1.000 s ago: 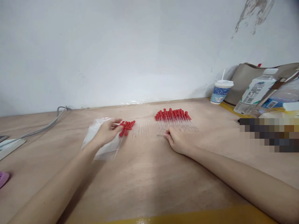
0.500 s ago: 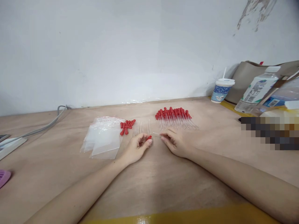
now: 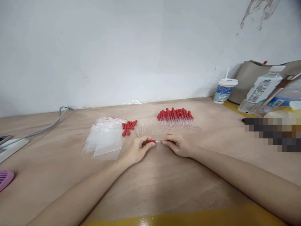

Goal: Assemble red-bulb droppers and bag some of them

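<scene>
My left hand (image 3: 141,148) pinches a red rubber bulb (image 3: 151,141) near the middle of the table. Facing it, my right hand (image 3: 176,144) is closed on a thin clear tube (image 3: 158,141), whose end meets the bulb's mouth. Just beyond my left hand lie several clear tubes (image 3: 143,127) side by side. Left of them is a small pile of loose red bulbs (image 3: 128,127). Beyond my right hand rests a row of clear tubes with red bulbs (image 3: 175,115) on their far ends.
Clear zip bags (image 3: 107,139) lie at the left of the bulbs. A grey cable (image 3: 47,128) and a pink object (image 3: 6,179) are far left. At the right stand a lidded cup (image 3: 224,91), a plastic bottle (image 3: 262,89) and a grey bag (image 3: 242,78).
The clear tube in my right hand and the red bulb in my left hand were apart and now meet end to end, in one line.
</scene>
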`<state>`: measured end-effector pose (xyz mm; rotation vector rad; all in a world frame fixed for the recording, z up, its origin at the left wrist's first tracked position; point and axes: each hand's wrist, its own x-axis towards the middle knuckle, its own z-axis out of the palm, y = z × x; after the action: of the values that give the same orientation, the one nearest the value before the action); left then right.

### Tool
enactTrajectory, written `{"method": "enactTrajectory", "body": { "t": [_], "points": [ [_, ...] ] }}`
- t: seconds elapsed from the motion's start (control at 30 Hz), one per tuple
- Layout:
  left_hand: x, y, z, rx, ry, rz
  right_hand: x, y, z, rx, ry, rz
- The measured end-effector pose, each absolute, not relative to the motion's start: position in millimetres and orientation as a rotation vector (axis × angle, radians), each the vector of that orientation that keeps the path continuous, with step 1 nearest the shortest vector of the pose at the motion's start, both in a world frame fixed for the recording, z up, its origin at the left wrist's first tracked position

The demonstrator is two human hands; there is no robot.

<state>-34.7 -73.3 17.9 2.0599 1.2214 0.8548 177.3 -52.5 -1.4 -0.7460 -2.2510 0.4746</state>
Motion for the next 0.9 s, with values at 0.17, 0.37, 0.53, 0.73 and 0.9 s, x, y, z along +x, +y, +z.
{"method": "enactTrajectory", "body": {
  "t": [0.17,0.37,0.53,0.73,0.9],
  "points": [
    [-36,-71,6,2.118,1.153,0.859,180,-50,2,-0.744,-2.330,0.468],
    [-34,-75,11,2.199,1.286,0.871,178,-51,-5,-0.830,-2.411,0.036],
    [-39,-74,17,2.264,1.281,0.905,181,-48,-10,-0.769,-2.311,0.088],
    [-39,-73,18,2.257,1.257,0.883,181,-50,-7,-0.806,-2.291,-0.009],
    [-36,-72,19,2.154,1.297,0.874,175,-53,-4,-0.751,-2.259,-0.064]
  ]
}}
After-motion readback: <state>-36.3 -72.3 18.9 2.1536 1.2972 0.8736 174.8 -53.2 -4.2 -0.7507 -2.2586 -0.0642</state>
